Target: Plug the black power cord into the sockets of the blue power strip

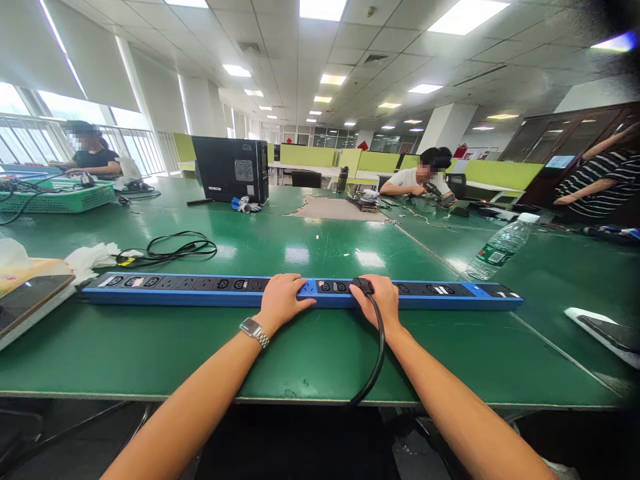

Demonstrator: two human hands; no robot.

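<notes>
Green basket (pixel 85 200): open-mesh plastic; tangled dark cables are held in it at the far left.
White tissue (pixel 93 257): crumpled and soft, laid near the strip's left end.
Coiled cable (pixel 187 247): thin, black and looped, placed on the table just beyond the strip.
Power strip (pixel 333 300): a long, straight bar, laid crosswise on the table and passed beneath both hands; a smooth blue front, a black socket face and blue end sections are shown.
Left hand (pixel 283 300): closed over the strip near its middle; the bar is held between the fingers, bent toward the far edge, and the thumb, stretched along the near side. A metal-banded watch (pixel 255 331) is worn on the wrist.
Right hand (pixel 383 300): closed around a black plug (pixel 363 285), which is held at the socket face, right of the left hand; how far it is seated cannot be told.
Cord (pixel 379 363): thick, black, rounded, curved down from the plug over the near table edge.
Table (pixel 200 353): glossy green surface, by which the ceiling lights are reflected.
Bottle (pixel 503 247): clear ribbed plastic, green-labelled, white-capped, seen beyond the strip's right end.
</notes>
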